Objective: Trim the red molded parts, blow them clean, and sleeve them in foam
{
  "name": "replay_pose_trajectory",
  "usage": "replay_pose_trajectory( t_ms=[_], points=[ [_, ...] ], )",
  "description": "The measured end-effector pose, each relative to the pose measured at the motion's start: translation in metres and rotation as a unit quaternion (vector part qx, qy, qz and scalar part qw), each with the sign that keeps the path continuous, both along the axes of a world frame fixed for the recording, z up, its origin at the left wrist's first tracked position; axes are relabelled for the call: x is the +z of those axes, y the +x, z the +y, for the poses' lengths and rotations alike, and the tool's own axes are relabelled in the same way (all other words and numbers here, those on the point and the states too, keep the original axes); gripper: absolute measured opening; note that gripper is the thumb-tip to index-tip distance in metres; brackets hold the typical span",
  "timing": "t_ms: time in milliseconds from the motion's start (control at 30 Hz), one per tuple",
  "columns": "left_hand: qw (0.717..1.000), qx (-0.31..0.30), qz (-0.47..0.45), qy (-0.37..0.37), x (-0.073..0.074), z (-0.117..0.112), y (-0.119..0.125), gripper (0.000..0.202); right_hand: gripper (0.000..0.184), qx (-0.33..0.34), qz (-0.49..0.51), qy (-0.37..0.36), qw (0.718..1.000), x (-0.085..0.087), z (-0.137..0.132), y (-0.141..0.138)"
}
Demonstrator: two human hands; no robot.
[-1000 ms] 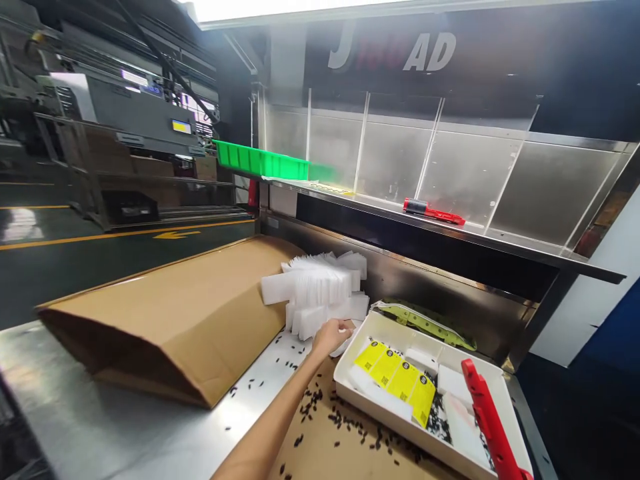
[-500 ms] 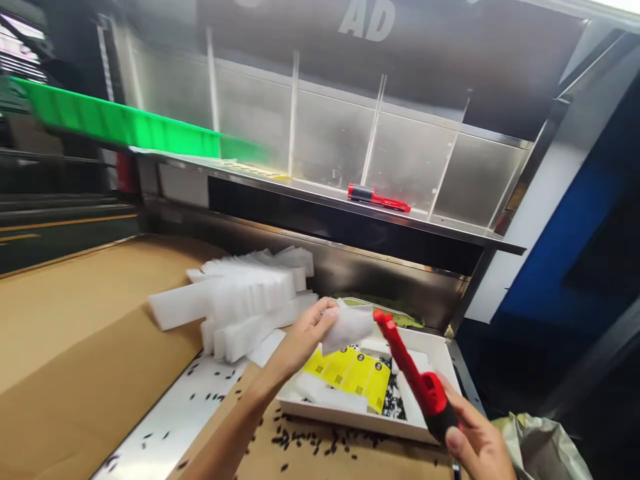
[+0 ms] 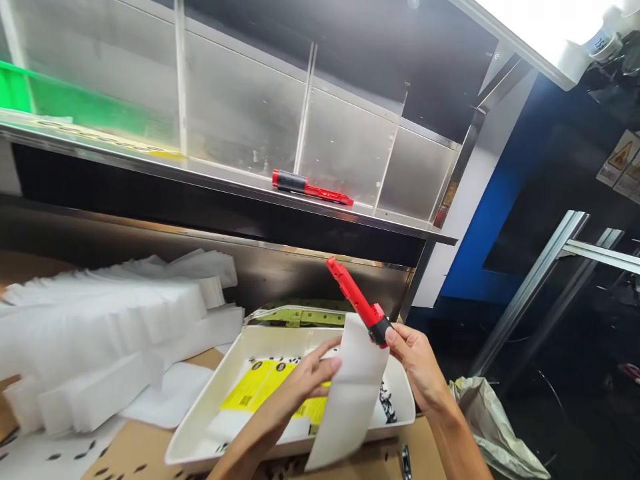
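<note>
Foam sheet (image 3: 350,393), white and slightly curled, hangs over the white tray (image 3: 200,427) at the picture's 6 o'clock, held between both hands. The left hand (image 3: 313,373) pinches its left edge, thumb on top and fingers behind. The right hand (image 3: 417,363), at 3 o'clock from the sheet, has its fingers curled around the black end of a red tool (image 3: 356,300) that points up toward 11 o'clock, the thumb pressing at the sheet's top corner.

Two red tools are in view: the held one and a second (image 3: 310,188) lying on the steel shelf (image 3: 150,170) at 12 o'clock. In the tray lie yellow labels (image 3: 260,393) with black round marks; their print is too small to read and their count is unclear. A pile of white foam pieces (image 3: 110,333), too many to count, sits at 9 o'clock. A yellow warning sign (image 3: 620,157) hangs at 2 o'clock, its text unreadable.
</note>
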State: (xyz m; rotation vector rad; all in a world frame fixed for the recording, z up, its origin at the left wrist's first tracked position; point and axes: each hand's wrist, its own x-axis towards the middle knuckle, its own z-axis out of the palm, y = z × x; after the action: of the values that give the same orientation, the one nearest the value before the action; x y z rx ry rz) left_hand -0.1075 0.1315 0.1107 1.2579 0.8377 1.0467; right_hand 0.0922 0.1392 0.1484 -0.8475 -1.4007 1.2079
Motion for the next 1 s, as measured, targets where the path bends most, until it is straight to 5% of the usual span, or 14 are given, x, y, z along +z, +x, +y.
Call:
replay_pose_trajectory(
  t_ms=[167, 567, 733, 833, 1000],
  points=[
    [0.992, -0.121, -0.002, -0.046, -0.017, -0.015, 0.013, 0.046, 0.042, -0.023, -0.006, 0.0, 1.0, 0.006, 0.011, 0.003],
    [0.97, -0.059, -0.123, -0.199, -0.021, -0.02, 0.023, 0.056, 0.051, -0.041, -0.075, 0.018, 0.996, -0.013, 0.043, -0.008],
    [0.957, 0.058, -0.189, -0.214, -0.031, -0.008, 0.026, 0.043, 0.047, -0.142, -0.131, 0.048, 0.98, -0.023, 0.03, 0.005],
    [0.933, 0.179, -0.225, -0.215, -0.036, 0.005, 0.021, 0.017, 0.038, -0.289, -0.222, 0.14, 0.921, -0.05, -0.004, 0.019],
    [0.886, 0.296, -0.276, -0.227, -0.034, 0.017, 0.009, 0.016, 0.02, -0.399, -0.348, 0.413, 0.741, -0.109, -0.055, 0.026]
  ],
)
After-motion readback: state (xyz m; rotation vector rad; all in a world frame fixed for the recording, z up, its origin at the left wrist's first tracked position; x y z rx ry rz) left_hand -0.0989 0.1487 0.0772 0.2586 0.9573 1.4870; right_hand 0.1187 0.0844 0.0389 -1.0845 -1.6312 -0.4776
